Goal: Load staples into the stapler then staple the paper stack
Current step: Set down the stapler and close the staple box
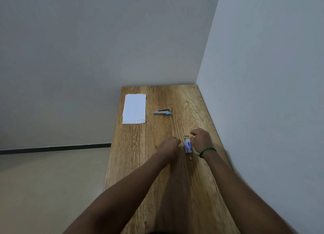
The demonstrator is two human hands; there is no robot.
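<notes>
The staple box [187, 144] is flanked near the table's [164, 190] right edge by the curled, empty left hand [169, 146] and the loosely cupped right hand [201, 140], its long axis lying toward the stapler [161, 112], well beyond near the paper [134, 108]

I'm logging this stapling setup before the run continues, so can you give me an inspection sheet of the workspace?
Surface: long wooden table, set into a corner.
Job's things: white paper stack far left; silver stapler with blue ends beside it, apart; small blue-and-white staple box between the hands.
Clutter: nothing seen.
Grippers: left hand curled beside the box; right hand at the box, contact unclear; green wristband.
Cables: nothing seen.
Surroundings: plain grey walls, pale floor.
</notes>
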